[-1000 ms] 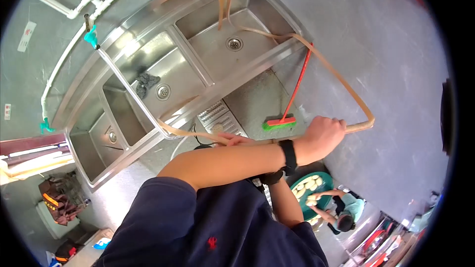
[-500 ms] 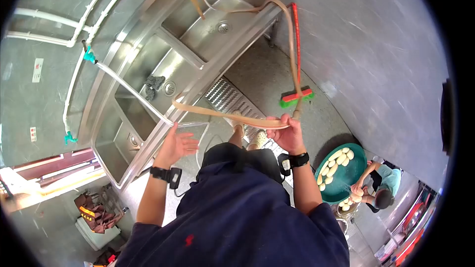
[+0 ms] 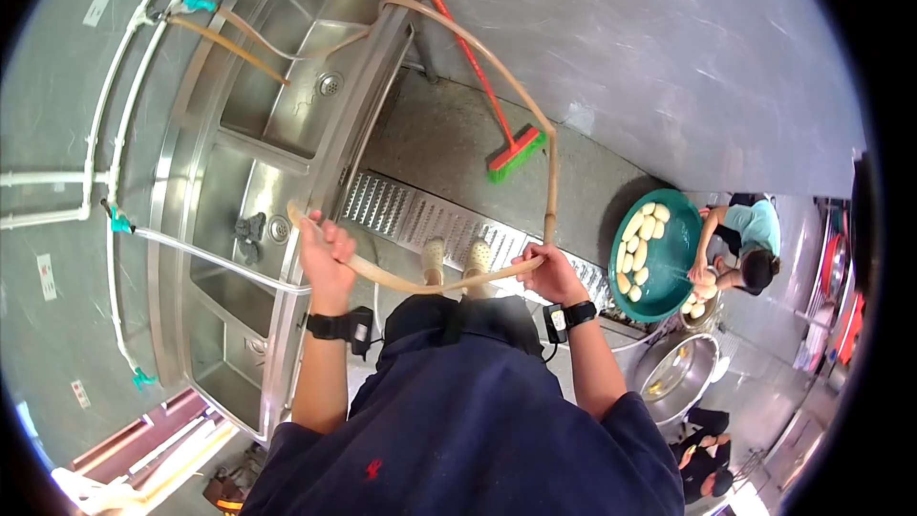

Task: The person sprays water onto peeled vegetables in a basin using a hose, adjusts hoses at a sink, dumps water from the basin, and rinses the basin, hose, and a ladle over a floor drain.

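A tan hose runs from a teal tap at the upper left, over the sink's far end, and curves down to my hands. My left hand is closed around the hose near its free end, beside the sink's front edge. Farther right, my right hand grips the hose with bent fingers. Between both hands the hose sags in front of my waist. The steel sink has several basins, and a dark grey cloth lies in the middle one.
A red and green broom leans against the wall. A metal grate crosses the floor under my feet. At right, a person handles pale vegetables by a green tub. A steel bowl and another person are below.
My left hand has gone from open beside the sink to closed on the hose. The view has turned, bringing the steel bowl and second person into sight. My right hand still holds the hose.
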`<state>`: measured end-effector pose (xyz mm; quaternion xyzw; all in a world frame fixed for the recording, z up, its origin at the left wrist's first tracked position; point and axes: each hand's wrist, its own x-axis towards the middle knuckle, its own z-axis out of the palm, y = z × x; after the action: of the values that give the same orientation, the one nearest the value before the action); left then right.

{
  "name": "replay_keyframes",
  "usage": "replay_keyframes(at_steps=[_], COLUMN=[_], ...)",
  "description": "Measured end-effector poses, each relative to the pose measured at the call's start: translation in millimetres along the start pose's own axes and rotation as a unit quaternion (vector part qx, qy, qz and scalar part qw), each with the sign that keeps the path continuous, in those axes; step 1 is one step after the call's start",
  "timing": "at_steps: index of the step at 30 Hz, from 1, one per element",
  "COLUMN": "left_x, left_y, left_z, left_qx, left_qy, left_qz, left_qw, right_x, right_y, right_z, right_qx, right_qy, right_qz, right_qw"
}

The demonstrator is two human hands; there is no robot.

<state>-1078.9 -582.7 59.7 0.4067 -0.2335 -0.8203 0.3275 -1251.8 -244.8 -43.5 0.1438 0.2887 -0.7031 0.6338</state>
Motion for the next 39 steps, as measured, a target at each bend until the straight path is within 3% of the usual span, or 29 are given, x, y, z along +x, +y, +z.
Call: replay_keyframes(at_steps=[3, 6, 11, 15, 23, 28, 29, 32, 34, 35, 39], left_x=[-42.0, -69.2, -86.0, -88.3, -47.5, -39.7, -41.1, -33.0, -28.8, -32.4, -33.8], left_y=[-19.1, -29.5, -45.7, -65.7, -125.3, -161.2, -168.6, -192.9, -213.5, -217.7, -219.2], left_z=[51.5, 82.4, 113.4, 130.1, 122.6, 102.0, 96.2, 67.4, 40.3, 34.1, 14.3], left_qx=[0.043, 0.084, 0.200, 0.184, 0.198, 0.306, 0.345, 0.427, 0.487, 0.482, 0.601], left_qy=[-0.069, -0.170, -0.283, -0.350, -0.364, -0.436, -0.452, -0.522, -0.589, -0.593, -0.679], left_qz=[-0.005, -0.015, -0.022, -0.044, -0.253, -0.353, -0.358, -0.360, -0.301, -0.308, -0.175], left_qw=[0.997, 0.982, 0.938, 0.918, 0.874, 0.769, 0.741, 0.645, 0.571, 0.566, 0.384], right_x=[-5.3, 3.7, -0.5, 20.8, 69.7, 84.7, 85.7, 39.7, 12.0, 3.1, -14.9], right_y=[8.3, 27.7, 45.4, 78.8, 136.8, 158.7, 161.0, 121.9, 108.6, 105.5, 107.4], right_z=[-2.3, -47.4, -49.5, -89.2, -98.7, -95.7, -107.0, -41.7, -24.7, -23.0, -25.8], right_qx=[0.010, 0.030, 0.019, 0.021, -0.064, -0.085, -0.227, 0.022, 0.142, 0.199, 0.181], right_qy=[0.102, 0.108, 0.200, 0.196, 0.230, 0.350, 0.343, 0.347, 0.260, 0.214, 0.228], right_qz=[-0.006, -0.002, -0.005, 0.041, 0.037, -0.003, -0.070, -0.255, -0.300, -0.323, -0.307], right_qw=[0.995, 0.994, 0.980, 0.980, 0.970, 0.933, 0.909, 0.902, 0.907, 0.900, 0.906])
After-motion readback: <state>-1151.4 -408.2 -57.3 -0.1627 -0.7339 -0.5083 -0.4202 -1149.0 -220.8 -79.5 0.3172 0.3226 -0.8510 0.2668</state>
